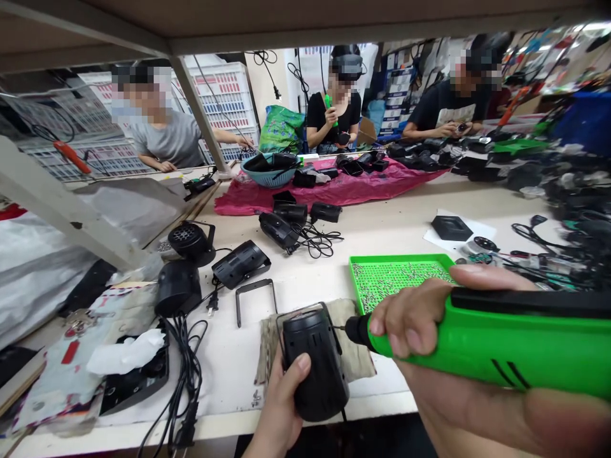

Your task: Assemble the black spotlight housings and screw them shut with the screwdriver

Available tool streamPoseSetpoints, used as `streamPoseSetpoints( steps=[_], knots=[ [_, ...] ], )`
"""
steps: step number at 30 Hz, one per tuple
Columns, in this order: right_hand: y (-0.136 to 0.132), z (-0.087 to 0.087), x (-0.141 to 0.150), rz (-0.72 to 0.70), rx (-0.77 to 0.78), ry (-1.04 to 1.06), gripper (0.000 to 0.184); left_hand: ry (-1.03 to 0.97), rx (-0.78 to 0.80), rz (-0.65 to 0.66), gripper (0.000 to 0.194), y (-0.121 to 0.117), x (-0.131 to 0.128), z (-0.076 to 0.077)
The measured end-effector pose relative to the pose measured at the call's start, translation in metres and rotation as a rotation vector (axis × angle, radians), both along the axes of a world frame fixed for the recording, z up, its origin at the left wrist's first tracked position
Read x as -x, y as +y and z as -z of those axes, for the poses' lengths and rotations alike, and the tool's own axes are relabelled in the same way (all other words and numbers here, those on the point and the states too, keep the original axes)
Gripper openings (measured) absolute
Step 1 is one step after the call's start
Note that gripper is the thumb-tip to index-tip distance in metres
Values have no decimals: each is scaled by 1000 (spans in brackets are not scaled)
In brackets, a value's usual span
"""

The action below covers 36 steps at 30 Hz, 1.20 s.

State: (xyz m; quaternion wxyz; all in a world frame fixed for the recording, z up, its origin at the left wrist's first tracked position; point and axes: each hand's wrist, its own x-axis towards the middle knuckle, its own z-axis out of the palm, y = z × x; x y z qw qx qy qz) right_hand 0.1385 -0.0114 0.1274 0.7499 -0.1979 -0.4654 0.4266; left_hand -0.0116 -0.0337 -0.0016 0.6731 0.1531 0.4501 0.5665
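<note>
Green screwdriver (506,346) gripped by right hand (422,315), left hand (286,391) grasping black housing (318,362) beside bit (339,327)

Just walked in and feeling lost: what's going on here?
The person's left hand holds a black cylindrical housing. The right hand grips a green power screwdriver, its bit pointing at the black bracket on the housing; whether they touch is hard to tell. A green tray of small metal pieces lies just beyond.

Left hand (281,401): bare to the forearm (262,440); thumbnail (303,361) looks short. Right hand (453,395): bare at fingers (413,318) and wrist; lower part is blurred.
</note>
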Motion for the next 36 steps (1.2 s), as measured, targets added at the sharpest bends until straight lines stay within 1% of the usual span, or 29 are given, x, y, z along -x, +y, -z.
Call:
streamPoseSetpoints(
  steps=[2,3,5,7,10,12,13,15,17,18,21,23,27,30,32,36],
  knots=[
    [6,9,-2,38,-67,5,41,-17,37,-9,70,0,1,2],
    [8,14,-3,34,-95,-5,39,-25,64,-17,71,0,2,3],
    [11,22,-4,14,-118,-11,38,-32,108,-38,73,-1,2,4],
    [11,26,-1,19,-113,21,37,-15,115,-63,75,-1,1,5],
    [8,27,5,-7,-66,61,33,15,99,-97,77,-1,-2,3],
    [7,25,9,-37,-7,82,34,30,91,-109,77,-1,-4,1],
    [7,24,10,-52,10,85,37,41,86,-111,78,-1,-5,0],
    [11,23,11,-73,16,69,47,68,71,-111,81,-1,-7,-2],
    [16,24,11,-84,-28,39,61,79,66,-98,86,-1,-9,-4],
    [19,25,12,-79,-44,36,65,79,67,-91,88,-1,-9,-5],
    [24,27,18,-55,-24,67,58,62,82,-94,91,0,-11,-5],
    [26,29,22,-55,7,81,57,59,84,-105,89,1,-11,-4],
    [28,33,28,-31,-8,67,65,82,67,-113,82,2,-14,-4],
    [30,35,30,7,-21,47,61,79,59,-120,80,2,-15,-3],
    [32,36,31,38,-4,54,58,84,52,-120,78,2,-15,-3],
    [32,36,28,37,38,89,62,146,27,-118,81,-1,-15,0]
  ],
)
